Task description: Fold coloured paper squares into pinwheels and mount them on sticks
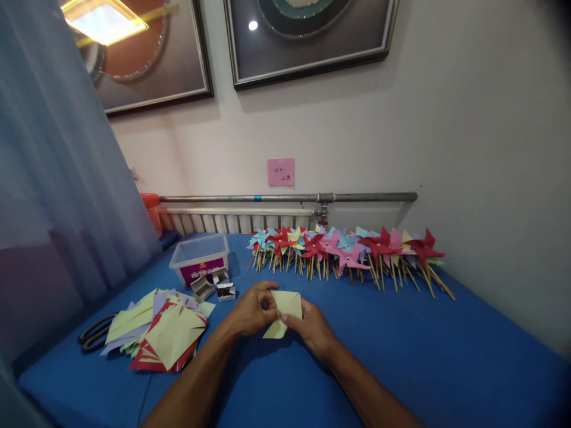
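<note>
Both my hands hold one pale yellow cut paper square [285,313] just above the blue table [423,351]. My left hand [248,312] pinches its left side, with fingers curled over the top edge. My right hand [312,328] grips the lower right part, and one paper corner hangs below the fingers. Some flaps of the square are folded toward its middle.
A pile of cut paper squares [156,330] lies at the left, with black scissors [93,334] beside it. A clear plastic box [200,257] and small open boxes [214,286] stand behind. A row of finished pinwheels on sticks [348,249] lines the wall.
</note>
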Available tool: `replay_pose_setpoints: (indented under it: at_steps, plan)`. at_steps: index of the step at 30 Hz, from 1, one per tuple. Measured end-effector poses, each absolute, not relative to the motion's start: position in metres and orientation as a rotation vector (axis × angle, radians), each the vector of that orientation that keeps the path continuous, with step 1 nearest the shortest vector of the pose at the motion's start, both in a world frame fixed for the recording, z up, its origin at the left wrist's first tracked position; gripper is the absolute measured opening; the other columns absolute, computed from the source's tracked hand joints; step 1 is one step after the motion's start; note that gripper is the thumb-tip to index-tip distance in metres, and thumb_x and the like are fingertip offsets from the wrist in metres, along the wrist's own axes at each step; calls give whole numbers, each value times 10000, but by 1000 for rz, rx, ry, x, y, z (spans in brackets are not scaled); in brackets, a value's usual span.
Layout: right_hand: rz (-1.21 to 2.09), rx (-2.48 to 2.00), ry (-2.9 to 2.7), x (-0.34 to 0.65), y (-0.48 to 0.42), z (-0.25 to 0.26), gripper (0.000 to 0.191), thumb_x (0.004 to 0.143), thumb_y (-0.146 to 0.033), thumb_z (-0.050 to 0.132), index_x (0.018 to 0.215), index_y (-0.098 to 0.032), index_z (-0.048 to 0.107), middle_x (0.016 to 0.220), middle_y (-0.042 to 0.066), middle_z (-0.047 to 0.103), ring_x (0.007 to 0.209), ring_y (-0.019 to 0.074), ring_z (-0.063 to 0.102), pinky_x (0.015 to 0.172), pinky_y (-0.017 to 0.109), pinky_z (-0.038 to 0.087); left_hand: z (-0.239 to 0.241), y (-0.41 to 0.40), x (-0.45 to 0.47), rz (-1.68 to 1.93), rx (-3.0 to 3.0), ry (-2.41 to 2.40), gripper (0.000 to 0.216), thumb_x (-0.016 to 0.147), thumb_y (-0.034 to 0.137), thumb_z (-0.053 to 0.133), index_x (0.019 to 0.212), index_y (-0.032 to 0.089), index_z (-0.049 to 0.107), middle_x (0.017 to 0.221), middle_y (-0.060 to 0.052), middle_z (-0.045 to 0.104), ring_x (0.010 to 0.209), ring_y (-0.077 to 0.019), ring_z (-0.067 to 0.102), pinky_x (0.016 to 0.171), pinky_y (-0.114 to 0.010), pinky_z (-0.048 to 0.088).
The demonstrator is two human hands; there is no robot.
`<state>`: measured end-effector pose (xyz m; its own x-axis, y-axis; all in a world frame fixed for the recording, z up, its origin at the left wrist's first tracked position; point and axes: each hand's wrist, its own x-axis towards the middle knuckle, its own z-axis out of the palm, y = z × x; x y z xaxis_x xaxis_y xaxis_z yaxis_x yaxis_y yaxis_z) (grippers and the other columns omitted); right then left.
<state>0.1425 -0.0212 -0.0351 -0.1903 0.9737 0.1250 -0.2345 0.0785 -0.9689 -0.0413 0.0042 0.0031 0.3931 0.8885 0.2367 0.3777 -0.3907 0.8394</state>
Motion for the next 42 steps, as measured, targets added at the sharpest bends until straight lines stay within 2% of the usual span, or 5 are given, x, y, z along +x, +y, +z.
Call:
replay_pose_setpoints:
  at_steps: [11, 14, 18, 22, 42]
  plan:
    - [1301, -940, -1267, 144, -23, -32, 372, 677, -234, 781, 1045, -184, 755, 854, 21, 779, 751, 210, 683, 697, 311, 533, 5, 4, -41, 922, 1936, 1033, 145, 667, 184, 794, 599, 206, 668, 1213, -69, 739, 1142, -268, 655, 960, -334, 501]
    - [1275, -940, -1281, 144, -24, -30, 381, 679, -209, 735, 1060, -193, 740, 879, 17, 775, 759, 208, 678, 693, 304, 523, 5, 7, -46, 1019, 1874, 1073, 161, 643, 183, 811, 782, 194, 732, 1275, -94, 716, 1160, -280, 641, 963, -347, 488]
    - [1195, -988, -1412, 144, -27, -27, 363, 690, -183, 672, 1051, -199, 714, 888, 11, 767, 758, 202, 662, 685, 291, 504, 3, 13, -51, 981, 1758, 1058, 531, 617, 231, 845, 1130, 151, 730, 1103, -111, 739, 982, -244, 658, 896, -349, 493]
    - [1060, -1103, -1564, 144, -31, -24, 332, 713, -159, 643, 1039, -206, 683, 854, 0, 746, 747, 197, 654, 661, 277, 469, 5, 10, -50, 831, 1753, 1025, 661, 610, 222, 832, 1250, 122, 697, 1045, -97, 723, 900, -217, 649, 825, -324, 500]
    - [796, -1235, -1857, 144, -41, -16, 269, 822, -152, 594, 1080, -225, 567, 949, 24, 744, 818, 190, 672, 696, 269, 418, 13, -7, -36, 681, 1970, 1090, 499, 670, 123, 689, 1167, 154, 727, 997, -34, 748, 879, -194, 652, 780, -272, 500]
